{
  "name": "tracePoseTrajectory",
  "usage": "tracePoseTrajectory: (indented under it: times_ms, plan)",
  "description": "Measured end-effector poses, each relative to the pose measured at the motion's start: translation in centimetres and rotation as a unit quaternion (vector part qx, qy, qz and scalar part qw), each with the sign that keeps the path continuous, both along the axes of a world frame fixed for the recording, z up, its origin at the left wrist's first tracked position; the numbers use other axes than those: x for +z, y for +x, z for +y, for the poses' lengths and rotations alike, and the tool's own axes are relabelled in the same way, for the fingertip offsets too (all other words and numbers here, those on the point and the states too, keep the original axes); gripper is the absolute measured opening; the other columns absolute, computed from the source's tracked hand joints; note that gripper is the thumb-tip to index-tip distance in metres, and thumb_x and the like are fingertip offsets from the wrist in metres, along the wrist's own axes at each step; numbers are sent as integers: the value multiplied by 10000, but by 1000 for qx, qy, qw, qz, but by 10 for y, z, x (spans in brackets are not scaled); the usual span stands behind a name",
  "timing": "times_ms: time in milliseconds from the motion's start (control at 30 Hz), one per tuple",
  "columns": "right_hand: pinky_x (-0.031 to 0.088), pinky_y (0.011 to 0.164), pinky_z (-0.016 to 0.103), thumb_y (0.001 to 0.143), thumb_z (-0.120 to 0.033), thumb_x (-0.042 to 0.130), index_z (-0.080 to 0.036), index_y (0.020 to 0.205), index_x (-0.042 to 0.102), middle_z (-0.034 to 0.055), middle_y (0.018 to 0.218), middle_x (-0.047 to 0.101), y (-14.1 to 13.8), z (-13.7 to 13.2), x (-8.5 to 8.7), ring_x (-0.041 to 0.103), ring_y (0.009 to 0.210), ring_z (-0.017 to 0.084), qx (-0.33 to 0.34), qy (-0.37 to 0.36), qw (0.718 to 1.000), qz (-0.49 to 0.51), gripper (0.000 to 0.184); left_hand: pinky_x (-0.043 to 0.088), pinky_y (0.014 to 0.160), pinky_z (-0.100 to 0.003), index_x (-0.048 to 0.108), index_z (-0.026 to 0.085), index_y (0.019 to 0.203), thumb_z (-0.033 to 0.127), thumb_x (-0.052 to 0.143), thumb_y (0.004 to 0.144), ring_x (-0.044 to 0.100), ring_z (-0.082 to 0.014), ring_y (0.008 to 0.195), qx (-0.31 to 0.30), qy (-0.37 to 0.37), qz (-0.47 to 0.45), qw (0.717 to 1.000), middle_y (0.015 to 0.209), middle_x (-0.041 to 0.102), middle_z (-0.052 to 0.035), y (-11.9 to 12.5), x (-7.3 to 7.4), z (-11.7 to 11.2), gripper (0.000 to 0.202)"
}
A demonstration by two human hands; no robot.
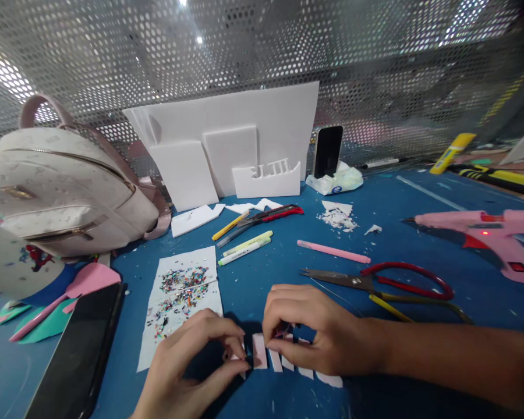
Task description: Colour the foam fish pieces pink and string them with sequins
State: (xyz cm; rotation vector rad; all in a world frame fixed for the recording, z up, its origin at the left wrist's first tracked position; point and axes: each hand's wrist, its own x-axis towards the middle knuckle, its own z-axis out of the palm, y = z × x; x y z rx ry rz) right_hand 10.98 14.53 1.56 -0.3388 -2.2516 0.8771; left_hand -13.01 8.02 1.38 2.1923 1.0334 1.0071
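My left hand point(190, 364) is closed in a pinch at the front of the blue table. A pale pink paper strip point(233, 351) shows partly behind its fingers and thumb; whether the fingertips grip it or a smaller piece is not clear. Opposite it, my right hand point(317, 326) has curled fingers, with thumb and forefinger meeting over the row of strips. Whatever lies in that pinch is hidden. Between the hands a wider pink strip point(259, 351) lies flat. Several more strips, one a narrow strip point(275, 361), extend rightward beneath my right hand.
Left of my hands, a white sheet point(151, 340) bears many tiny coloured pieces, beside a phone point(76, 355). Scissors point(353, 280) and a pink pen point(332, 251) lie ahead. A pink glue gun point(484, 230) is right; white foam boards point(229, 157) stand behind.
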Motion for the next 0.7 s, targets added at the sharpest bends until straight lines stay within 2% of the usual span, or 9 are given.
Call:
tracePoseTrajectory:
  times_ms: [200, 367, 700]
  plan:
    - [434, 675, 253, 905, -150, 590, -167, 848, 623, 23, 772, 639, 0, 0, -2, 546, 715, 134, 9, 13, 1000, -8, 68, 534, 700, -241, 599, 232, 1088, 92, 693, 889, 662, -137, 778, -9, 11, 26, 1000, 861, 691, 6, 2, 1, -1, 261]
    - [437, 699, 264, 933, -215, 602, -167, 882, 629, 27, 794, 665, 1, -1, -6, 574, 738, 141, 19, 56, 998, -31, 75, 519, 674, -255, 609, 229, 1074, 118, 700, 891, 644, -148, 745, -12, 28, 34, 999, 849, 697, -2, 5, 2, -1, 233]
    - [421, 681, 256, 978, -221, 573, -160, 887, 647, 29, 792, 682, -1, -3, -8, 564, 739, 144, 29, 129, 991, -34, 133, 516, 638, -205, 607, 229, 1006, 176, 681, 921, 644, -119, 691, -4, 28, 5, 1000, 795, 677, 18, 19, 2, -5, 124]
